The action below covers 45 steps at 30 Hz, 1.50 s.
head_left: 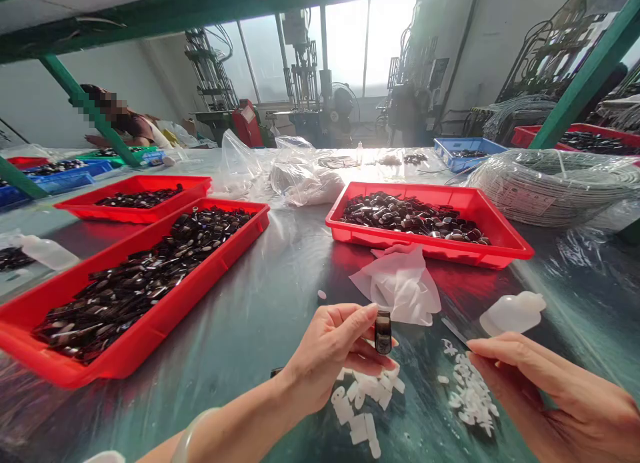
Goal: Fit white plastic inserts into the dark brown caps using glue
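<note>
My left hand (333,346) pinches a small glossy black plastic casing (383,333), upright between thumb and fingers. Beneath it lies a loose pile of white flat pieces (357,409) on the green tabletop. In my right hand (555,389) is a thin metal tool (454,330), its narrow tip pointing up and left; its handle is hidden by the fingers. Close to that tip, a heap of small white plastic bits (473,396) is spread on the table. A crumpled white cloth (403,286) lies just beyond my left hand, and a translucent bottle (515,313) rests on its side beyond my right.
Red trays of black parts stand at the left (125,369), behind it (140,216), and ahead (430,243). A wrapped cable coil (555,183) sits at right. Plastic bags (305,176) lie farther back. A green frame post (585,76) rises at right. Another person (130,126) is at far left.
</note>
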Each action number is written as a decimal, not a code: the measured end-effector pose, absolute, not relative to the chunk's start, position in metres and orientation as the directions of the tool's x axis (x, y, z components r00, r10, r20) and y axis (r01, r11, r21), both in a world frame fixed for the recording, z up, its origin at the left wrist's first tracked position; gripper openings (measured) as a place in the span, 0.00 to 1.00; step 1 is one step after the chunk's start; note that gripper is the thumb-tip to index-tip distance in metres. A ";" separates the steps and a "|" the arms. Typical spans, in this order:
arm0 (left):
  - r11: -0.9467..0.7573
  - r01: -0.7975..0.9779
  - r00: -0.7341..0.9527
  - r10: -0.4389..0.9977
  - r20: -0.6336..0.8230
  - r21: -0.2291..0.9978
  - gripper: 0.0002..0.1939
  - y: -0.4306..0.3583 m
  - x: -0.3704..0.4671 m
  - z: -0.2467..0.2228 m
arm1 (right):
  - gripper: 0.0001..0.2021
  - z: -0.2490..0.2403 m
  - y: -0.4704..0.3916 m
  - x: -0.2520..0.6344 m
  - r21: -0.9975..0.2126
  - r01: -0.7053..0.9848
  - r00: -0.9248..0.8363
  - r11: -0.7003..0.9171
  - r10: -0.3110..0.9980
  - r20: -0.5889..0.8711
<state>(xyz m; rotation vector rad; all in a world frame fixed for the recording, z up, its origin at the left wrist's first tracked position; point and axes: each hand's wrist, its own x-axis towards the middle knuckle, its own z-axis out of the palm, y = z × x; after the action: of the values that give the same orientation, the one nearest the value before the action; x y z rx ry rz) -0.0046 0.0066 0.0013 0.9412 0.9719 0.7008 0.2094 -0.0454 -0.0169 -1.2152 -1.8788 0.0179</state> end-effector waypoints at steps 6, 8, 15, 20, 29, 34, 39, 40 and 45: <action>0.440 -0.089 0.422 0.829 -0.367 0.893 0.19 0.006 -0.004 0.001 | 0.05 -0.028 -0.043 0.214 -0.413 0.682 -0.383 0.604 0.776 0.501; 0.447 -0.099 0.430 0.825 -0.367 0.889 0.19 0.006 -0.004 0.000 | 0.05 -0.032 -0.043 0.212 -0.396 0.701 -0.407 0.594 0.788 0.461; 0.486 -0.113 0.451 0.802 -0.392 0.866 0.19 0.004 -0.003 -0.001 | 0.09 -0.043 -0.042 0.207 -0.367 0.720 -0.459 0.589 0.801 0.385; 0.502 -0.120 0.470 0.788 -0.397 0.856 0.20 0.004 -0.002 -0.001 | 0.09 -0.040 -0.041 0.205 -0.372 0.710 -0.460 0.597 0.794 0.398; 0.525 -0.113 0.465 0.778 -0.422 0.844 0.21 0.004 -0.001 -0.005 | 0.11 -0.039 -0.043 0.202 -0.378 0.744 -0.432 0.552 0.828 0.358; 0.519 -0.111 0.477 0.776 -0.413 0.847 0.20 0.003 -0.002 -0.005 | 0.08 -0.039 -0.047 0.203 -0.469 0.736 -0.316 0.488 0.861 0.398; 0.507 -0.071 0.524 0.752 -0.401 0.859 0.13 -0.002 -0.001 -0.004 | 0.05 -0.037 -0.051 0.201 -0.706 0.627 -0.135 0.329 0.939 0.318; 0.514 -0.065 0.546 0.736 -0.401 0.855 0.13 -0.004 0.000 -0.005 | 0.06 -0.036 -0.051 0.200 -0.770 0.576 -0.102 0.273 0.959 0.264; 0.577 -0.034 0.637 0.642 -0.427 0.816 0.12 -0.014 0.006 -0.008 | 0.04 -0.024 -0.050 0.199 -0.973 0.220 -0.078 0.069 0.996 0.053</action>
<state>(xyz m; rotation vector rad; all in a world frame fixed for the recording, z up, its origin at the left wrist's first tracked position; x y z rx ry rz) 0.0056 -0.0141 -0.0076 0.8768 0.7941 0.4479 0.1990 -0.0496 -0.0238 -1.2907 -1.4560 1.1013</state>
